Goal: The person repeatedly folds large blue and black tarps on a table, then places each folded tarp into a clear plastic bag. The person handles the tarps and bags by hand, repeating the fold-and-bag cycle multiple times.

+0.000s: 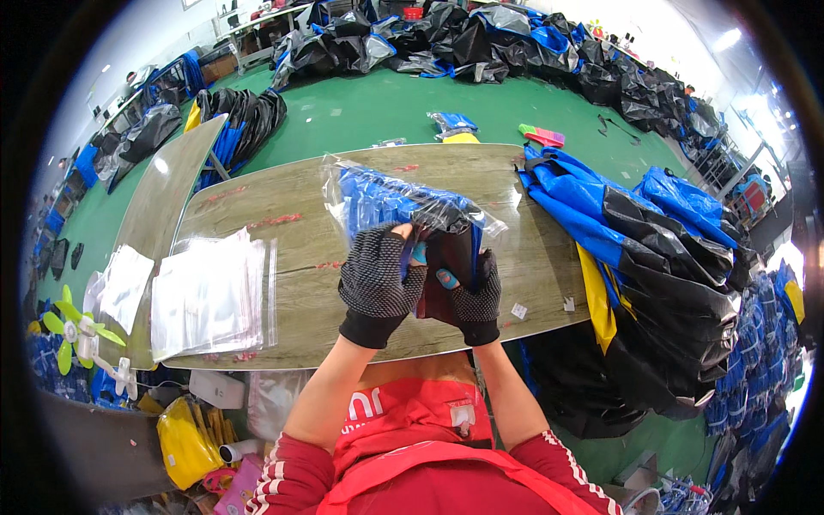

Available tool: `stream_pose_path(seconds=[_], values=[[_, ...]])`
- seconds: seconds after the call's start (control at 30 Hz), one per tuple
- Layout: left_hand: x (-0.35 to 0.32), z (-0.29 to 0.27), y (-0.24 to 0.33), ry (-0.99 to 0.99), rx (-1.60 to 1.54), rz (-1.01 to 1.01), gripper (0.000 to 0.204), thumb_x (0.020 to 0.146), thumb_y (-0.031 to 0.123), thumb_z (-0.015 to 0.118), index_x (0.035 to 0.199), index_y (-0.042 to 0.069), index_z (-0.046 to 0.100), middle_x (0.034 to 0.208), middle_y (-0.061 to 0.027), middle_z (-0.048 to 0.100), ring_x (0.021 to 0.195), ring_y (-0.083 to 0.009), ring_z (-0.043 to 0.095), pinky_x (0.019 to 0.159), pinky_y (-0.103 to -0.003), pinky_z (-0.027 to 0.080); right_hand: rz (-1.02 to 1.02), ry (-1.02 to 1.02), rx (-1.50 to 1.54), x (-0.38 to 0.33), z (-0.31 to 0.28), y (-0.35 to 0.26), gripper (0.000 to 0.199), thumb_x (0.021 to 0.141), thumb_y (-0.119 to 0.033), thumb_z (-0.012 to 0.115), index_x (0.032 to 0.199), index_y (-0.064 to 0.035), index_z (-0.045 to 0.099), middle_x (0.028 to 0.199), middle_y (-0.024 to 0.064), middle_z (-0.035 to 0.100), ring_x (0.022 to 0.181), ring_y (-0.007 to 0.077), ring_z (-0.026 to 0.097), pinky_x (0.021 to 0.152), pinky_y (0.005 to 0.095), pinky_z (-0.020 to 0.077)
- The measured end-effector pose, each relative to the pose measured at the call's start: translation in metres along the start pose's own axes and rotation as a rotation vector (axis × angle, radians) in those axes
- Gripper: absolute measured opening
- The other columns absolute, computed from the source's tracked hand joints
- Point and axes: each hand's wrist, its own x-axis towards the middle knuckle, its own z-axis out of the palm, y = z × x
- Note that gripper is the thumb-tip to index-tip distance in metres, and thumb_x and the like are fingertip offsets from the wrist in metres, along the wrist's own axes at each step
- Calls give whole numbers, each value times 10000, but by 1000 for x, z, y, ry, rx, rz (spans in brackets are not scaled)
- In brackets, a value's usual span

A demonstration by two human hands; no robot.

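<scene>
Red apron is bearing large white letters, partly out of sight, smaller ones running beneath. Table is carrying red marks, too small to read.

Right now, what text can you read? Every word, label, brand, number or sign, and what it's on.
Red cloth apron: large white letters, partly cut off; wording not copied here.
Small whitish square patch on the apron: too small to read.
Red marks on the wood-grain tabletop: too blurred to tell whether text.
Small white paper square: too small to read.
Clear plastic bag with blue contents: none legible.
</scene>
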Motion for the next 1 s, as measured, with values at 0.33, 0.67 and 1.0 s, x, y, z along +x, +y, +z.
stream_pose_path(seconds=[0.33, 0.67, 1.0], values=[[-33, 13, 0, -105, -113, -99, 277, 820, 207, 700, 1054, 71, 642, 987, -134, 647, 896, -335, 617, 815, -391, 497, 210, 152, 320, 2, 22, 11, 604, 864, -218, 708, 1324, 10, 389, 1208, 152, 554, 1063, 225, 544, 904, 372, 459], [-78, 27, -10, 34, -709, -638, 453, 875, 46, 672, 1279, -9, 476, 1180, -111, 585, 1059, -153, 581, 874, -304, 497, 509, -6, 1244, -15, 43, 7, 462, 940, -288, 617, 1324, -64, 490, 1263, 57, 583, 1138, 214, 564, 983, 367, 459], [-44, -10, -14, -47, 0, -96, 269, 763, -8, 651, 1022, 62, 648, 970, -133, 679, 848, -311, 667, 741, -381, 528, 477, -3, 1328, -29, 35, 2, 410, 898, -131, 673, 1271, -95, 506, 1170, 57, 610, 1040, 180, 607, 873, 318, 520]])
